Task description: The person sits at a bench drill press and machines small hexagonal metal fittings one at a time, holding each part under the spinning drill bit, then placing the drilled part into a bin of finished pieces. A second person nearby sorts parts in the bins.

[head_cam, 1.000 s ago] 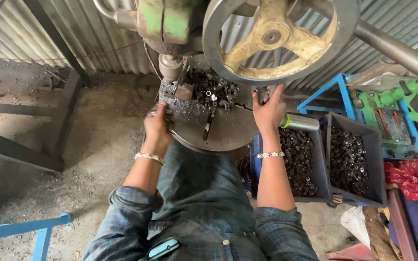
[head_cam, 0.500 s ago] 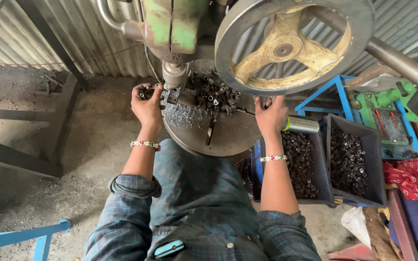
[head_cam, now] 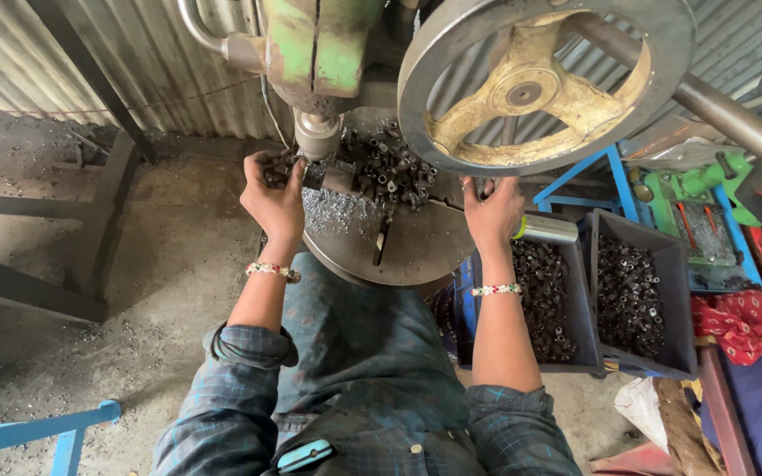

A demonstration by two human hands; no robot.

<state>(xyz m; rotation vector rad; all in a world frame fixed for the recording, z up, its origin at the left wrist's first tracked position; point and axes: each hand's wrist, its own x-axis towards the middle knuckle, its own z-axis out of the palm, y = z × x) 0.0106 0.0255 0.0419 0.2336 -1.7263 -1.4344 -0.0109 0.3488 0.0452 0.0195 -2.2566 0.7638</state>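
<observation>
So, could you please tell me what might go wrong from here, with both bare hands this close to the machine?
1. The left hand sits right beside the spindle; bare fingers could get caught or pinched there.
2. Metal shavings cover the round table, so unprotected skin could get cut.
3. The right hand holds a handle just below the large wheel; if that wheel turns, knuckles or the bracelet may snag.

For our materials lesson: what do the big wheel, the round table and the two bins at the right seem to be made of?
Wheel: metal, probably cast iron; bare grey rim, worn yellow paint on the spokes.
Table: steel or iron, dull grey, strewn with shiny chips.
Bins: likely plastic; dark grey-blue, thin matte walls, though sheet metal can't be ruled out.
</observation>
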